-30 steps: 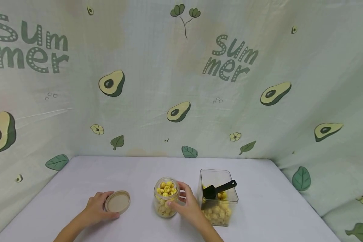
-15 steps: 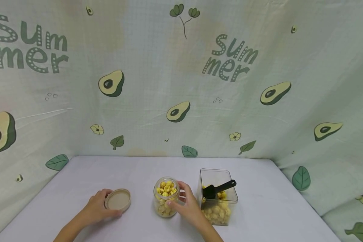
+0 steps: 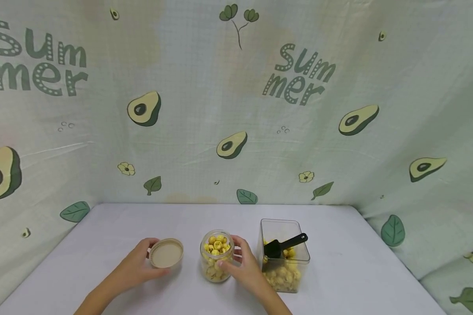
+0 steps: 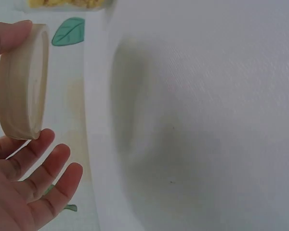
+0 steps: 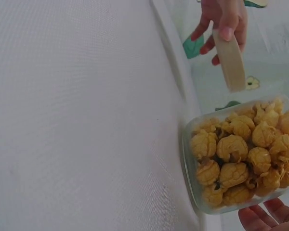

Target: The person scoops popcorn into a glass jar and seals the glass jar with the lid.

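Note:
My left hand [image 3: 135,267] pinches a round beige lid [image 3: 167,253] by its rim between thumb and fingers, its hollow side showing in the head view. In the left wrist view the lid [image 4: 24,82] is raised above the white surface, with the other fingers spread loosely. Standing upright to its right is a clear jar [image 3: 216,272] filled with yellow popcorn up to its open mouth. My right hand [image 3: 246,269] grips the jar from the right, thumb in front and fingers behind. Popcorn shows through the jar wall [image 5: 197,192] in the right wrist view.
Just right of my right hand stands an open clear square container [image 3: 304,262] partly filled with popcorn. A black scoop [image 3: 275,249] lies in it, handle over the rim. Behind the white table [image 3: 358,271] hangs a printed cloth [image 3: 189,109].
My left hand has moved right and slightly up with the lid, which is now close to the jar. The right hand and jar have stayed in place.

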`<state>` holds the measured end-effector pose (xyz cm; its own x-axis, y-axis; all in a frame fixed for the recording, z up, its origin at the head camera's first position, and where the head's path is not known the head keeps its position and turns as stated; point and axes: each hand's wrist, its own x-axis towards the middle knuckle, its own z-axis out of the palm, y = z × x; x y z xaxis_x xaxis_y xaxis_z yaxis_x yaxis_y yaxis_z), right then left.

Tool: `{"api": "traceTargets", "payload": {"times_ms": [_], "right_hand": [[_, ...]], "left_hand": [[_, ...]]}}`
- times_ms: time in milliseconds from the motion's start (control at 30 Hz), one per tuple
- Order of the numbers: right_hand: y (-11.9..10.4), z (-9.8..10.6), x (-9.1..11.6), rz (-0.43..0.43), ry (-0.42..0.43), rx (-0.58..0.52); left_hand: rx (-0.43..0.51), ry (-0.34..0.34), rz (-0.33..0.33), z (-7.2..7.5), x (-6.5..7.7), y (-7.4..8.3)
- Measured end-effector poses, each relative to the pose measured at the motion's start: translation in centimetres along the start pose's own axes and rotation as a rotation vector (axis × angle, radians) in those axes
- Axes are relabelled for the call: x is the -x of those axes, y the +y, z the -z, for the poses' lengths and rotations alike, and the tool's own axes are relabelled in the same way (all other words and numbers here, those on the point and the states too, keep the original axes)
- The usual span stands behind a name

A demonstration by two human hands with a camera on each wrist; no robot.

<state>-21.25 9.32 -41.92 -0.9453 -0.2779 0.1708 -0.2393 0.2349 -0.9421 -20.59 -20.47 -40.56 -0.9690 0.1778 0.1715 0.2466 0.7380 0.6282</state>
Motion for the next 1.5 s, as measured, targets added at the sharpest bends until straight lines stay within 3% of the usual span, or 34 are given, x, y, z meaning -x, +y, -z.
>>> {"api": "traceTargets", "payload": {"times_ms": [133, 433, 633, 867, 1000, 1267, 1500], "right_hand": [[-0.1, 0.0, 0.0, -0.001, 0.001, 0.006], [-0.2, 0.0, 0.0, -0.004, 0.004, 0.002], [0.2, 0.0, 0.0, -0.006, 0.000, -0.009], [0.1, 0.1, 0.0, -0.005, 0.003, -0.011], [0.1, 0.0, 0.1, -0.010, 0.001, -0.011], [0.1, -0.1, 0.2, -0.027, 0.006, -0.010], [0.1, 0.0, 0.1, -0.014, 0.010, 0.000]], "left_hand": [[0.011, 0.006, -0.013, 0.1, 0.0, 1.1], [-0.028, 0.087, -0.040, 0.2, -0.2, 3.6], [-0.042, 0.158, -0.101, -0.2, -0.2, 4.7], [0.010, 0.208, -0.190, -1.1, -1.0, 5.5], [0.057, 0.202, -0.183, -1.1, -1.4, 6.1], [0.193, 0.156, -0.101, -1.2, -2.3, 7.5], [0.280, 0.129, -0.118, -1.7, -2.9, 8.3]]}}
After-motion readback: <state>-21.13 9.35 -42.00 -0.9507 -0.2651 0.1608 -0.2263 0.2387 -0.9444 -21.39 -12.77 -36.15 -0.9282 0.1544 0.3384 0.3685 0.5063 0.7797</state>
